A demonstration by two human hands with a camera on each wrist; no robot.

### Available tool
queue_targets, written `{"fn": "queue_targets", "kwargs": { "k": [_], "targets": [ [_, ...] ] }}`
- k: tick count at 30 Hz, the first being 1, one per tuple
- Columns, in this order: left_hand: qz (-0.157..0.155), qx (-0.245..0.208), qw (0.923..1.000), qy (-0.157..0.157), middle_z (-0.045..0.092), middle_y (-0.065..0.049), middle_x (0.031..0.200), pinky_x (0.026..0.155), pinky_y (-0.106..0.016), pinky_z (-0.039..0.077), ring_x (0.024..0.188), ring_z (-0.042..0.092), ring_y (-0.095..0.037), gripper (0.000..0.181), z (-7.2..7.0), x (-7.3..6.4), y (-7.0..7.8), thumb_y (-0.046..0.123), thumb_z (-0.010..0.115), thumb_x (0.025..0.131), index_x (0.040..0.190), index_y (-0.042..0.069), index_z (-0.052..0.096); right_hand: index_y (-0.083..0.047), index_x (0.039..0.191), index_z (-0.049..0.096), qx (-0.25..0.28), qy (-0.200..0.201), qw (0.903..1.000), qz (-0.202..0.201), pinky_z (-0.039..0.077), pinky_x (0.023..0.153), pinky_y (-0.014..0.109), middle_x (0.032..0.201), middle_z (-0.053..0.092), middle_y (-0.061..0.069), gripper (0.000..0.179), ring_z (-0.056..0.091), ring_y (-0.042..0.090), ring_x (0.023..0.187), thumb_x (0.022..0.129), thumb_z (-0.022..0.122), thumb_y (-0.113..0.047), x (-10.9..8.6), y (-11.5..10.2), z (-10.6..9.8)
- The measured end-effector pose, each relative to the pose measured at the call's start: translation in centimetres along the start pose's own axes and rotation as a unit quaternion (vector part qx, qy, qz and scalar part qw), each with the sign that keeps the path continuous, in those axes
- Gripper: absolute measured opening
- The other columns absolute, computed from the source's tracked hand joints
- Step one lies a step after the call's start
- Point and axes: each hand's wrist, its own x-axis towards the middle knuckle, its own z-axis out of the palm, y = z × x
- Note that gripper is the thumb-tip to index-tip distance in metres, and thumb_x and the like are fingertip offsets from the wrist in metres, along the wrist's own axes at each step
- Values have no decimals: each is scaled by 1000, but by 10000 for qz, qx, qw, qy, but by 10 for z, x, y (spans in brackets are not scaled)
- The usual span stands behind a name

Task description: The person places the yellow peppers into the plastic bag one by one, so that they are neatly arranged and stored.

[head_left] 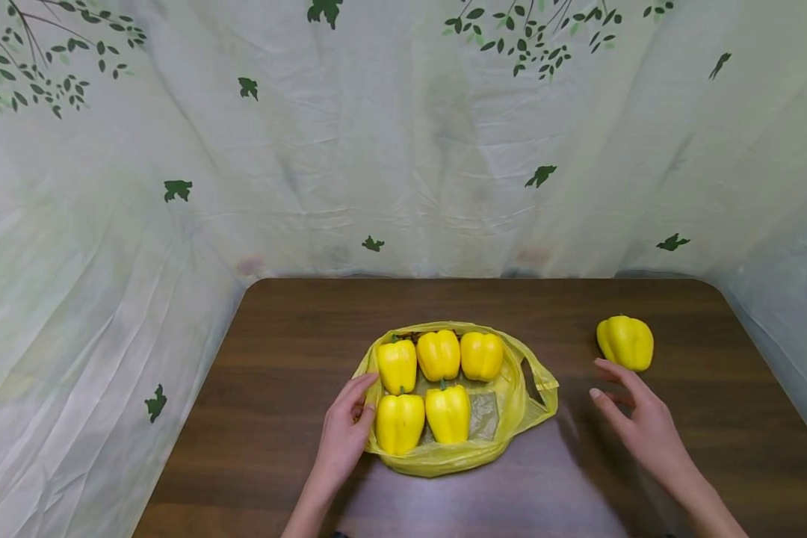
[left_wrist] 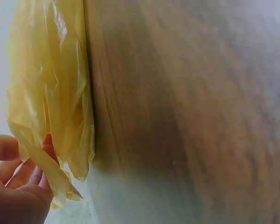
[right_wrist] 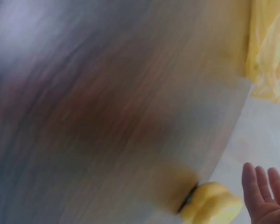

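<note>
A yellow plastic bag lies spread open on the table, its handle loop out to the right. Inside it sit yellow bell peppers in two rows, three at the back, such as the middle one, and two in front. At the bag's left edge my left hand holds the plastic; in the left wrist view the bag's crumpled film runs between thumb and fingers. My right hand reaches, fingers apart and holding nothing, just in front of a single bell pepper at the right.
The dark wooden table carries the bag and the lone pepper. A pale curtain with printed leaves hangs behind the table's back edge and along both sides.
</note>
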Motion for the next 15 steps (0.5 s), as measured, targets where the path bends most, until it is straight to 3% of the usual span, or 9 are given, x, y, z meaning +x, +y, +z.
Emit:
{"fn": "queue_targets", "kwargs": {
  "k": [6,15],
  "targets": [
    [57,-92,9999,43,58,3,131,81,-28,50,101,57,-18,43,0,-1,-1,-5,60,90,130,10,64,-13,138,54,115,294,9995,-3,44,79,7,125,58,1,49,58,-5,95,92,69,-10,2,9,-6],
    [95,-113,9999,44,58,3,131,80,-27,50,99,57,-20,44,-1,-2,-1,-6,60,90,130,10,64,-5,135,56,2,599,9982,0,40,78,3,123,60,14,43,53,-12,96,93,67,-10,12,20,-19]
  ]
}}
